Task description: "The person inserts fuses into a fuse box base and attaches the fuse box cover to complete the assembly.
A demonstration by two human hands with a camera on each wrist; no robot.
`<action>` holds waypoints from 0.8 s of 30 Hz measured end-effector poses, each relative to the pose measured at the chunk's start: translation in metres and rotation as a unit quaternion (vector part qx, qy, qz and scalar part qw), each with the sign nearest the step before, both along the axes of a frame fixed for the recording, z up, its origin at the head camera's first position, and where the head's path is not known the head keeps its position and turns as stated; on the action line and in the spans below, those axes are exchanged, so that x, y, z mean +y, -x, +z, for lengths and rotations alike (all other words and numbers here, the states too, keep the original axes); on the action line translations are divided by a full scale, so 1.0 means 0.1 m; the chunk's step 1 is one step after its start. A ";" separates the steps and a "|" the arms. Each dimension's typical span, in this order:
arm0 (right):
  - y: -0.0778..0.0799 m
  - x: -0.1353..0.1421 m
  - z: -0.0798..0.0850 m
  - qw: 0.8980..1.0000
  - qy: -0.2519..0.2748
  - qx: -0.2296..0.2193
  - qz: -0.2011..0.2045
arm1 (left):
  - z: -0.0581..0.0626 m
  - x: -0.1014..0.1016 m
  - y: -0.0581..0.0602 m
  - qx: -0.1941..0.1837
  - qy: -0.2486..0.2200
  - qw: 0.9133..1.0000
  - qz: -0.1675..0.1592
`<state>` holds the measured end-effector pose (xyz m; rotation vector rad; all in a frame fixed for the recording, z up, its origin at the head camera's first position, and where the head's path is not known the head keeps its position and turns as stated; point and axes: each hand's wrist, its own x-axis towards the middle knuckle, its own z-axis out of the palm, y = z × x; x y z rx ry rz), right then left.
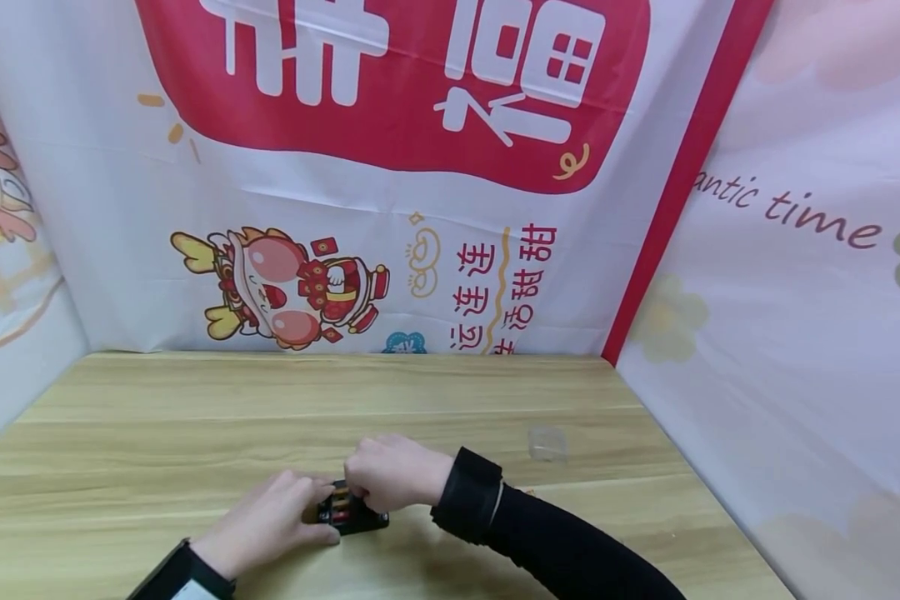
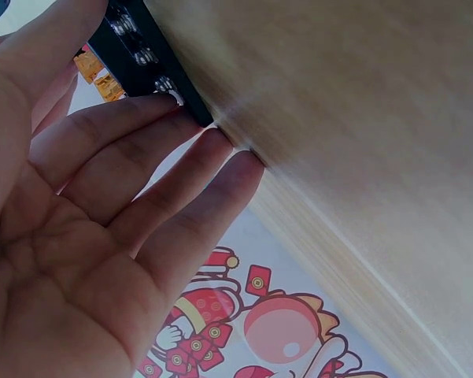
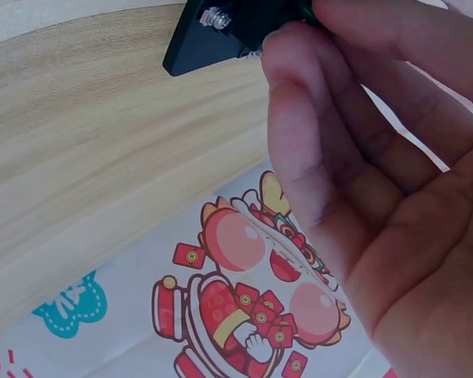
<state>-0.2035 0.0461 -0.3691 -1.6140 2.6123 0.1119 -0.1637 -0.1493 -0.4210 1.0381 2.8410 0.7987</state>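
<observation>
A black battery holder (image 1: 365, 522) lies on the table between both hands, with gold and red batteries (image 1: 340, 504) showing in its slots. My left hand (image 1: 273, 518) grips the holder's left end, thumb at the near side and fingers at the far side. Metal spring contacts (image 2: 145, 57) line the holder in the left wrist view, where orange battery ends stick out beside the fingers. Over the holder's right part, my right hand (image 1: 397, 472) pinches a small battery, mostly hidden by thumb and forefinger. Close by, a spring (image 3: 215, 17) shows at the holder's corner.
On the right of the wooden table (image 1: 195, 408) sits a small clear plastic box (image 1: 547, 443). A tiny orange item (image 1: 529, 492) peeks out behind the right sleeve. Printed cloth (image 1: 450, 200) hangs along the back and sides of the table.
</observation>
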 end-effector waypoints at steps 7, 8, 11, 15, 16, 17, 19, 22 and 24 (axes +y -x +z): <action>-0.01 -0.05 0.00 1.000 -0.009 0.006 -0.005 | 0.00 0.00 0.00 0.019 0.001 1.000 0.001; -0.01 -0.05 0.00 1.000 -0.010 0.005 -0.007 | -0.01 0.00 0.00 0.022 0.001 1.000 0.000; -0.01 -0.06 -0.01 1.000 -0.008 0.008 -0.009 | -0.02 0.00 0.00 0.025 -0.003 1.000 -0.001; -0.02 -0.07 -0.04 1.000 -0.004 0.017 -0.014 | -0.03 -0.01 0.00 0.025 -0.008 1.000 0.001; -0.02 -0.07 -0.04 1.000 -0.003 0.021 -0.015 | -0.03 -0.01 0.00 0.025 -0.008 1.000 0.001; -0.03 -0.07 -0.05 1.000 -0.003 0.024 -0.016 | -0.04 -0.01 0.00 0.024 -0.007 1.000 0.002; -0.04 -0.06 -0.06 1.000 -0.001 0.026 -0.018 | -0.04 -0.01 0.00 0.020 -0.006 1.000 0.003; -0.05 -0.05 -0.06 0.999 0.001 0.036 -0.014 | -0.05 -0.01 -0.01 0.021 -0.007 1.000 0.002; -0.06 -0.05 -0.05 0.999 -0.001 0.039 -0.014 | -0.05 0.00 -0.01 0.021 -0.010 1.000 0.000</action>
